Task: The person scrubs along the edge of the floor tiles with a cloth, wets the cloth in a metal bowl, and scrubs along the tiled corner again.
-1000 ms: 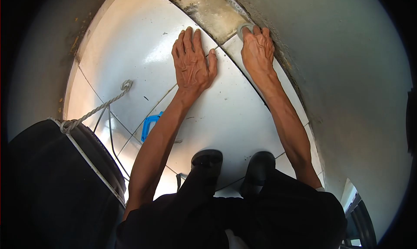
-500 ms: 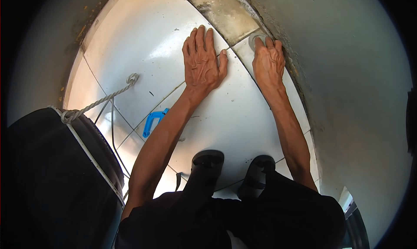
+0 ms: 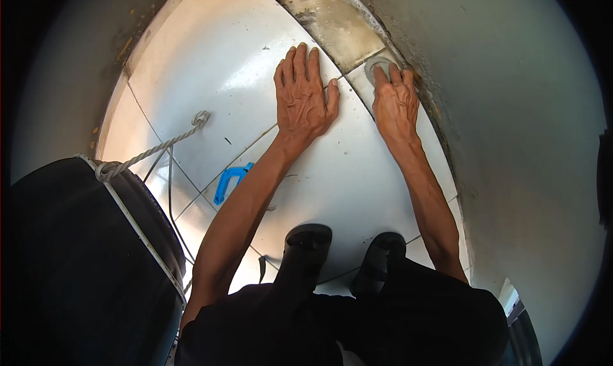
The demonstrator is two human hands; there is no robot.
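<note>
Over on the far left, a whitish rope [image 3: 159, 148] is knotted to the rim of a black tub [image 3: 89, 238], probably as a handle, and a blue plastic thing [image 3: 231, 182] sits on the tile floor [image 3: 338, 181] near the left forearm. The left hand [image 3: 305, 111] is planted palm-down, fingers slightly spread, most likely to prop up the leaning body. Right hand's [image 3: 397, 104] fingers are curled over a round grey pad [image 3: 371, 67], holding it on the tile beside the grimy wall [image 3: 523, 142], presumably for downward pressure, thumb hidden.
</note>
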